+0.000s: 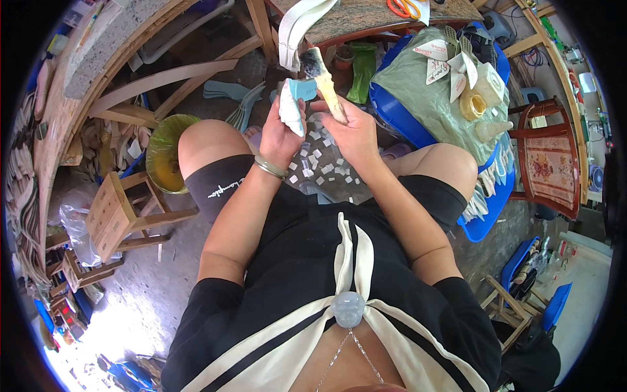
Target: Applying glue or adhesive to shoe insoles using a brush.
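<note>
right hand: fingers closed round brush | left hand, left of brush: fingers gripping white-and-blue pieces | step: seemingly brushing | next: calls for steady pieces

At the left, a wooden stool stands near a yellow-green bucket. Orange-handled scissors lie on the far table. A red-brown chair with flowered upholstery stands at the right.
</note>
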`<state>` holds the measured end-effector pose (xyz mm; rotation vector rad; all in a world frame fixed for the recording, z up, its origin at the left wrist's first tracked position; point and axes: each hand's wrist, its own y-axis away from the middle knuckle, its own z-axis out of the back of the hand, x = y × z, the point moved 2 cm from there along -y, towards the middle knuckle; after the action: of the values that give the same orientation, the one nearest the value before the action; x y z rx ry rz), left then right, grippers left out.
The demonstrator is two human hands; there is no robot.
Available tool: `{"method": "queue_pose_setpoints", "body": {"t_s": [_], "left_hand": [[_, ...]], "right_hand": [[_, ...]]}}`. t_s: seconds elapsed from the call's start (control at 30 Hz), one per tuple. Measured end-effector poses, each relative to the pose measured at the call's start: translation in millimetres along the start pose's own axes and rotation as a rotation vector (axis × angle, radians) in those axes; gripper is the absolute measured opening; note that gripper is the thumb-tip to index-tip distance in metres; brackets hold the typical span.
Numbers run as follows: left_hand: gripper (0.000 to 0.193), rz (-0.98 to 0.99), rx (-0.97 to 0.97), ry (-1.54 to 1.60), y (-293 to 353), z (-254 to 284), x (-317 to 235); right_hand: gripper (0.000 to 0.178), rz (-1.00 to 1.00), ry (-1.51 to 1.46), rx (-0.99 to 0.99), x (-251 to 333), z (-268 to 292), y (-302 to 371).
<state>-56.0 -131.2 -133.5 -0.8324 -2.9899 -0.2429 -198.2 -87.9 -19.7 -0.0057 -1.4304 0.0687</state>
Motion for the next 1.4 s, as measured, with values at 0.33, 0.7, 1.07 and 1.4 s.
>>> {"method": "queue_pose_setpoints", "body": {"t_s": [0.33,0.7,1.07,1.4], "left_hand": [[0.024,-0.242,-0.184,-0.184,6,-17,10],[0.028,-0.265,-0.162,-0.324,0,-12,20],[0.035,-0.249,-0.204,-0.267,-10,15,15],[0.044,-0.459,-0.239,-0.452,-4,0,7]], "right_hand": [[0.033,0.086,0.051,-0.052,-15,-29,-10],[0.037,0.183,0.139,-0.113,-20,-31,-10],[0.047,-0.119,-0.262,-0.089,-47,0,-3],[0.046,-0.102,-0.321,0.021,-36,25,26]]}}
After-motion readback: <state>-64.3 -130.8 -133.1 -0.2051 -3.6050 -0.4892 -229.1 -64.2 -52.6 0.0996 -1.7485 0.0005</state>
